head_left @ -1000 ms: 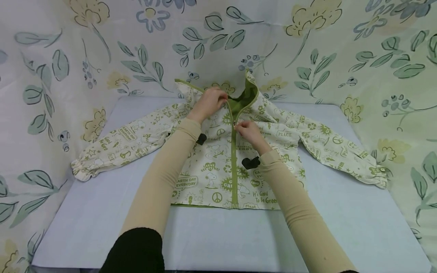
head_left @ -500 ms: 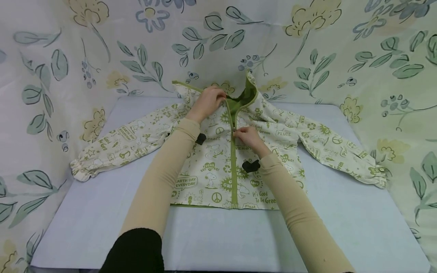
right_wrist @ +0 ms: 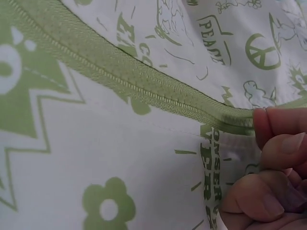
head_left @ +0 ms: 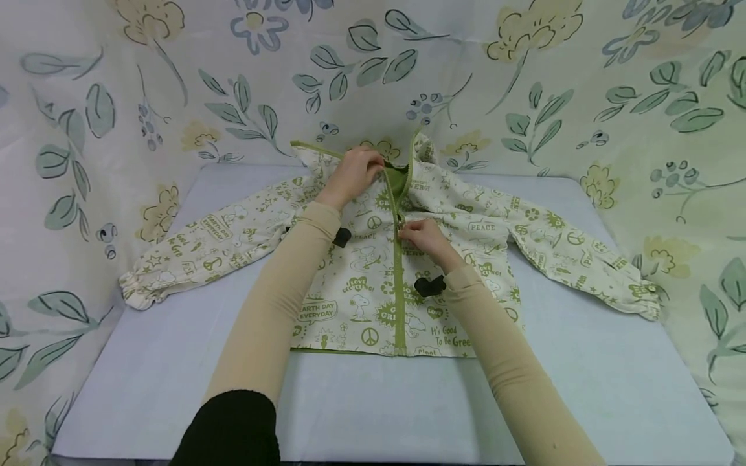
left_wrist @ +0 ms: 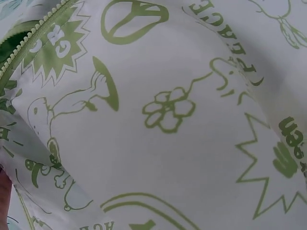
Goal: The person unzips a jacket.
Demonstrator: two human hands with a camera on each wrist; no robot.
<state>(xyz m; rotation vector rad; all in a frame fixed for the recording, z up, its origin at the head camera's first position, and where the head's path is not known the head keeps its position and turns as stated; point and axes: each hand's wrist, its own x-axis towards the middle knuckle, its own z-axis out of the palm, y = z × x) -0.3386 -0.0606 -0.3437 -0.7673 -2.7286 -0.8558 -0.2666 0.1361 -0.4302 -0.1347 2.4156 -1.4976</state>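
Note:
A white jacket (head_left: 361, 272) with green cartoon print lies front up, sleeves spread to both sides. Its green front zipper (head_left: 399, 298) is joined below the chest and parted in a V at the collar (head_left: 416, 175). My left hand (head_left: 357, 173) pinches the left front edge near the top of that V. Lower down, my right hand (head_left: 428, 239) pinches the zipper pull at the closing point; the fingers cover most of the pull. The left wrist view shows parted zipper teeth (left_wrist: 29, 40). In the right wrist view, curled fingers (right_wrist: 283, 143) meet the green zipper tape (right_wrist: 158, 96).
The jacket rests on a pale table (head_left: 373, 408), its hem well back from the front edge. A floral cloth (head_left: 373, 71) hangs behind and at both sides. Small black wrist-camera pieces (head_left: 430, 286) sit by the wrists, close over the jacket.
My right hand has slid a little down the zipper, and the V has lengthened downward. The right collar flap has tipped inward to the left, narrowing the opening. My left hand has barely shifted.

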